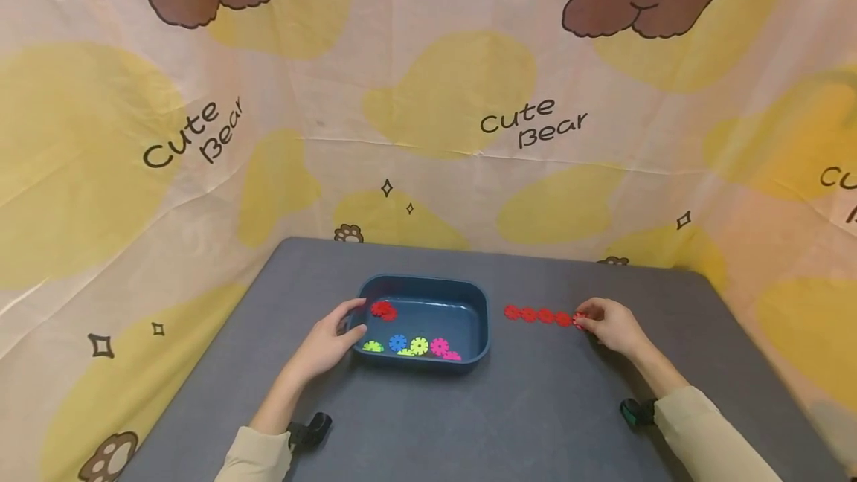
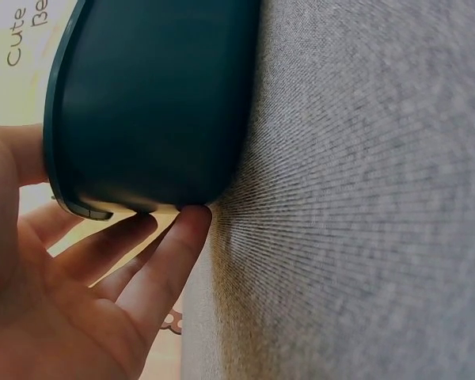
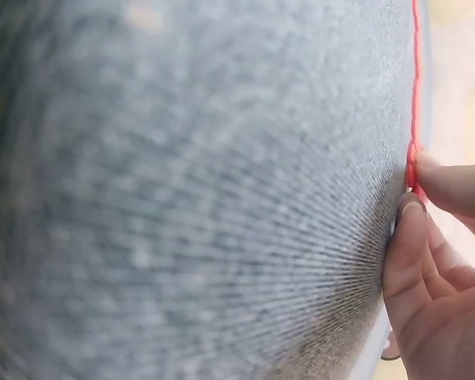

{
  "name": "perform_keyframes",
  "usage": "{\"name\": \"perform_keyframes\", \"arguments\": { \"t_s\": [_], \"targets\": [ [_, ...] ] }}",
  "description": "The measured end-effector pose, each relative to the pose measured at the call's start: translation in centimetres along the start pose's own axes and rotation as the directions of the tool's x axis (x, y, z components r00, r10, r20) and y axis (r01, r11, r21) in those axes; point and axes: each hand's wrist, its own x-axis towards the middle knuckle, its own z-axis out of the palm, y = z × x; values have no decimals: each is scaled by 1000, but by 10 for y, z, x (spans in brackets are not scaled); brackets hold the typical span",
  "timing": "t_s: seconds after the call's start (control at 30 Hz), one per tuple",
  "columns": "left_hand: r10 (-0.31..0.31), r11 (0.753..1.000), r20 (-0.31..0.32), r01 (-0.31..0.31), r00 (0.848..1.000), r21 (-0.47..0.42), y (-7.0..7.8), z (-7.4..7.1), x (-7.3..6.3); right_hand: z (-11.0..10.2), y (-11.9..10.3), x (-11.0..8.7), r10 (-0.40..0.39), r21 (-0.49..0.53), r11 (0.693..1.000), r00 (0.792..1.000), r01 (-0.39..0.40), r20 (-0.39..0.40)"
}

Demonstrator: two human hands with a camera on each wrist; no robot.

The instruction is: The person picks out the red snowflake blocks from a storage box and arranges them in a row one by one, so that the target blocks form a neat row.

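Observation:
Right of a dark blue plastic bin [image 1: 428,367], a row of several red notched discs [image 1: 545,315] lies on the table. My right hand [image 1: 612,326] pinches the disc at the row's right end between thumb and fingertips. In the right wrist view the red row [image 3: 416,87] is seen edge-on, its near end at the fingertips. My left hand [image 1: 328,341] holds the bin's left end; in the left wrist view the thumb is at the rim and fingertips touch the outer wall [image 2: 158,111]. Red discs [image 1: 384,309] lie inside the bin at the far left.
Along the bin's near side are a blue disc [image 1: 398,343], yellow-green discs [image 1: 419,346] and pink discs [image 1: 440,346]. The grey table [image 1: 535,422] meets a patterned cloth backdrop [image 1: 428,95] at the back and sides. A dark camera band sits on each wrist.

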Motion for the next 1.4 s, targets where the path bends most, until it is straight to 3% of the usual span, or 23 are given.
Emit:
{"name": "perform_keyframes", "arguments": {
  "t_s": [0.27, 0.5, 0.77, 1.17, 1.4],
  "targets": [
    [1, 1000, 10, -1, 1000, 3, -3, 1, 2, -5, -11, -1, 6, 22, 1000, 999, -5, -52],
    [-11, 1000, 10, 11, 1000, 7, 0, -1, 0, -7, -36, -3, -72, 26, 997, 993, 74, -96],
    [-3, 1000, 9, 3, 1000, 7, -3, 0, 2, -3, -64, -4, -92, 64, 993, 990, 99, -108],
    [4, 1000, 11, -4, 1000, 10, -2, -2, 2, 20, -124, 1, -172, 200, 960, 978, 194, -122],
    [9, 1000, 14, -9, 1000, 7, -1, -1, 4, 38, -156, 5, -231, 226, 941, 966, 253, -118]
  ]
}}
